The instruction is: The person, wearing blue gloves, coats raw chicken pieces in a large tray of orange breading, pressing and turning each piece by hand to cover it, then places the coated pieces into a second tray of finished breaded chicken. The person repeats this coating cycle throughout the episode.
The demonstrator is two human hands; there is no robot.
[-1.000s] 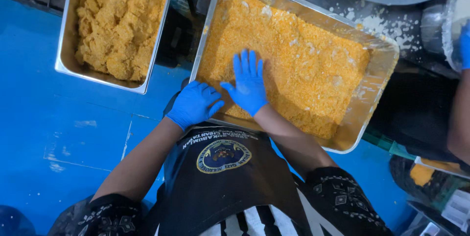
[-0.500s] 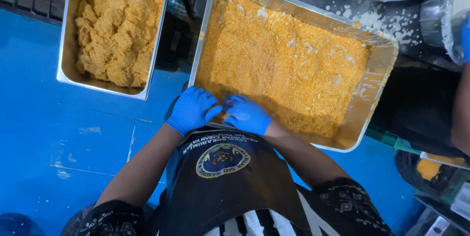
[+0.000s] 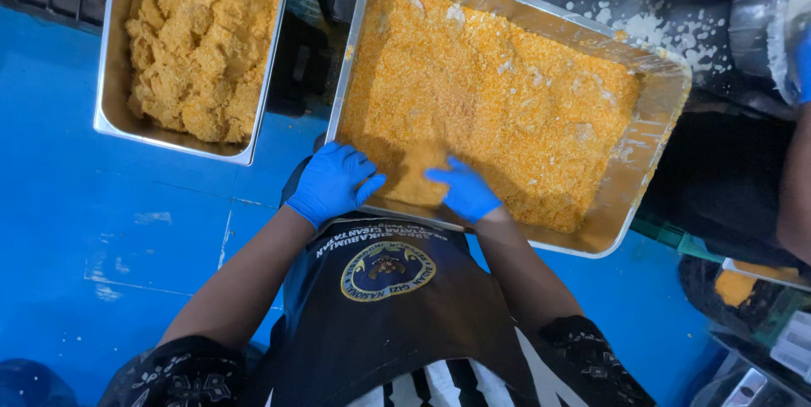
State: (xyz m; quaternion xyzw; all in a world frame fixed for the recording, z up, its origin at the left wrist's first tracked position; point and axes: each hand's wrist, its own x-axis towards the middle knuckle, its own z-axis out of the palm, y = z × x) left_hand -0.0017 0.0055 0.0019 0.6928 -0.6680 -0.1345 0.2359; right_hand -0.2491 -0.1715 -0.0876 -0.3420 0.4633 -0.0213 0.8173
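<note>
Head view: looks straight down on a person in a dark apron bent over metal trays on a blue floor.
Left hand: the left hand (image 3: 332, 183), in a blue glove, lies at the near rim of the large tray (image 3: 650, 149), fingers loosely curled and spread, closed on nothing that shows.
Right hand: the right hand (image 3: 465, 190), also blue-gloved, rests in the crumbs at the same near edge, fingers half bent toward the left hand; whether it grips anything under the crumbs cannot be told.
Between the hands: a small heap of orange breadcrumbs (image 3: 498, 94) sits between the two palms, as if cupped from both sides; any piece inside it is hidden.
Large tray: filled wall to wall with loose orange crumb, paler lumps scattered on top, bare metal showing only at the far right wall.
Small tray: the small tray (image 3: 108, 86), well apart to the left, holds a pile of crumb-coated pieces (image 3: 198, 40) that fills most of it.
Progress, as a judgement: many pieces appear already coated and set aside; the crumb bed is still deep, and how many remain uncoated does not show.
Nearby: another person's arm (image 3: 794, 196) and blue glove at the right edge, and white spills on the dark surface (image 3: 667, 31) beyond the large tray.
</note>
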